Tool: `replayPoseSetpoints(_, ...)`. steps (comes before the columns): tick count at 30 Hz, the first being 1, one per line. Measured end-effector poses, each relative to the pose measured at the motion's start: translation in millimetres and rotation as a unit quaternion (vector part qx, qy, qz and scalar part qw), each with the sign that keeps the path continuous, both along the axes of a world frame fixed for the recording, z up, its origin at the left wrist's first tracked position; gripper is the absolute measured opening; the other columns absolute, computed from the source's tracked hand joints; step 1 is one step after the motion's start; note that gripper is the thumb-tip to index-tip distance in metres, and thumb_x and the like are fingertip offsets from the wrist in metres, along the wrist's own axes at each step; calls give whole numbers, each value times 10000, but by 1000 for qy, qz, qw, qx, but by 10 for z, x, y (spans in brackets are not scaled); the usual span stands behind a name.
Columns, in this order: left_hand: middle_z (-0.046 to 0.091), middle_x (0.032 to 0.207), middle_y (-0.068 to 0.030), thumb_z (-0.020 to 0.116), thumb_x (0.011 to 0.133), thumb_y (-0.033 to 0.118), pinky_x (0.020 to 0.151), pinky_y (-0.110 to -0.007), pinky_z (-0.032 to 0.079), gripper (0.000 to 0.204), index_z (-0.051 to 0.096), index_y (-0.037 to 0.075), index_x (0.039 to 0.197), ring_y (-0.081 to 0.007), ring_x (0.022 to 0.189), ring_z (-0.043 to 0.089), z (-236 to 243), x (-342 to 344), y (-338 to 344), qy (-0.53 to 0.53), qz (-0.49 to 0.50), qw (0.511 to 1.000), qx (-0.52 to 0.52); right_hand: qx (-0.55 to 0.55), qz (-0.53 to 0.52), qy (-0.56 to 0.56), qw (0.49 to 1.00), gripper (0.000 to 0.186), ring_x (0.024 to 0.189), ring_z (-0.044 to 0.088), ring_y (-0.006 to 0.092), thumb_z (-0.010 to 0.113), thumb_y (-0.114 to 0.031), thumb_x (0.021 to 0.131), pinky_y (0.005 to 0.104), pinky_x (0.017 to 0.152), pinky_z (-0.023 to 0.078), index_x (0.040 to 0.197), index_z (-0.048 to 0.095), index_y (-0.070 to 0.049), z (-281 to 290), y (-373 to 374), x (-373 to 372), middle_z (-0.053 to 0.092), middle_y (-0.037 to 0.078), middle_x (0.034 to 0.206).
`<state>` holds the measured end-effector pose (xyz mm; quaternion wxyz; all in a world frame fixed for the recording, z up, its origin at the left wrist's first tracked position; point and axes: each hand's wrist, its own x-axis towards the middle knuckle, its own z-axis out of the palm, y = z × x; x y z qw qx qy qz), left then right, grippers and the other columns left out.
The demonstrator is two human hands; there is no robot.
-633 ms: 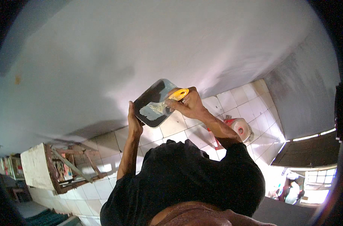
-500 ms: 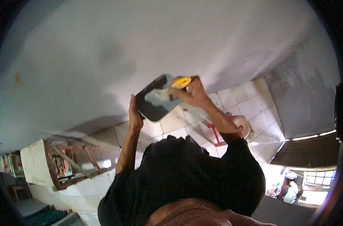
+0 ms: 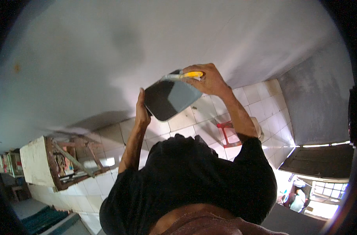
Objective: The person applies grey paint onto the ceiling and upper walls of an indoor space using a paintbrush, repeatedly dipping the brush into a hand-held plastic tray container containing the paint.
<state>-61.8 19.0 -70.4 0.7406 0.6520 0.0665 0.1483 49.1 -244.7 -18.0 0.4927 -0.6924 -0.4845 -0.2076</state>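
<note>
My left hand (image 3: 142, 111) grips a flat rectangular board (image 3: 162, 102) with rounded corners by its left edge, in front of the wall. The board's face looks dark on the left and lighter grey on the right. My right hand (image 3: 213, 81) is closed round the yellow handle of a putty knife (image 3: 192, 74). Its pale, smeared blade lies along the board's far edge and seems to touch it. The fingers of my left hand behind the board are hidden.
A grey plastered wall (image 3: 88, 58) spreads ahead, above a white tiled floor (image 3: 204, 111). Below my right forearm stands a red-framed stool-like object (image 3: 227, 133), partly hidden. A worn wooden cabinet (image 3: 39, 162) lies at left, a dark panel (image 3: 317, 158) at right.
My right hand has moved up and slightly right, bringing the putty knife from the board's middle to its far edge. The pale smear in the middle no longer shows. The board has risen slightly.
</note>
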Motion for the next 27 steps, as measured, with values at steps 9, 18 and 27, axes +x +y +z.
replayPoseSetpoints(9,563,1307,-182,391,983,582,1049,-422,403,707,502,-23,1333,-307,1192,546,-630,-981,76,45,89,989,-109,268,134,179,937,177,728,702,182,664,-49,908,247,548,497,1043,628,59,-191,233,192,698,111,820)
replayPoseSetpoints(18,564,1317,-156,387,994,554,1046,-442,401,665,509,-9,1326,-310,1199,541,-1137,-1719,177,1,149,978,-144,399,183,174,882,181,721,707,180,656,-115,923,243,509,446,1025,646,34,479,803,726,698,93,840)
replayPoseSetpoints(27,586,1266,-151,432,980,559,1019,-409,412,644,541,3,1284,-289,1162,555,-1293,-2020,65,-19,211,959,-188,431,-53,128,892,161,675,664,140,665,-122,917,251,539,469,972,692,27,82,-62,1558,703,77,817)
